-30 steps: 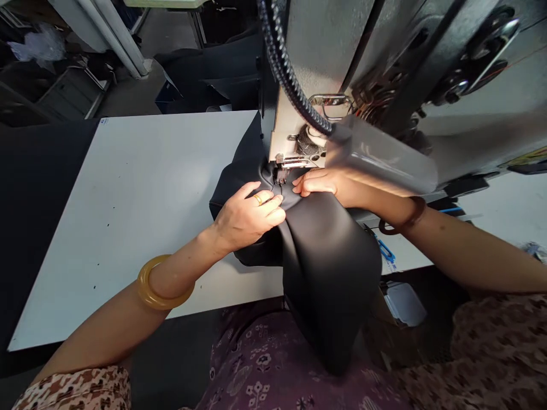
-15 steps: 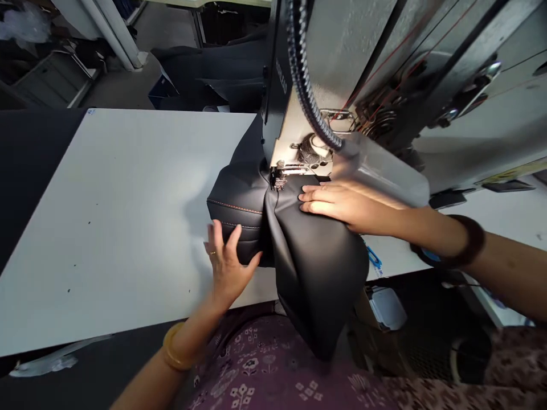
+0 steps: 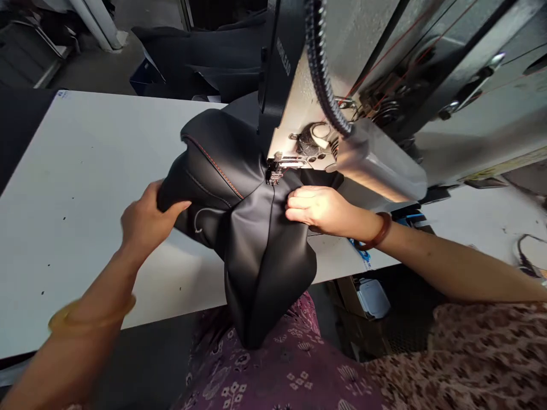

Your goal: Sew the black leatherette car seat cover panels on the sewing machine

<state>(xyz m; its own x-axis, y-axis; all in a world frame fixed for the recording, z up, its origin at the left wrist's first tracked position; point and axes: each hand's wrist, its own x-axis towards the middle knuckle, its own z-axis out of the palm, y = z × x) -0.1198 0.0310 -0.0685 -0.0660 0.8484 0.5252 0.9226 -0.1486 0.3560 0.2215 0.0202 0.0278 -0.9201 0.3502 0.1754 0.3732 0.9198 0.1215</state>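
A black leather-like cover (image 3: 252,228) with orange stitching lies under the presser foot (image 3: 273,173) of an industrial sewing machine (image 3: 376,74) and hangs over the table's front edge onto my lap. My left hand (image 3: 145,219) grips the cover's left bulge, thumb on top and fingers underneath. Just right of the presser foot, my right hand (image 3: 318,208) rests on the cover with its fingers curled and pressed down on the material. A yellow bangle is on my left wrist and a brown one on my right.
The white table (image 3: 85,188) stretches to the left. Dark material (image 3: 200,54) is piled behind the table. A blue-handled tool (image 3: 361,253) lies by the table edge under my right wrist. A small box (image 3: 370,296) sits below the table.
My left hand has slid left from the cover's front and taken hold of its left bulge. The cover has been lifted and turned left, showing more orange seam. My right hand has curled its fingers.
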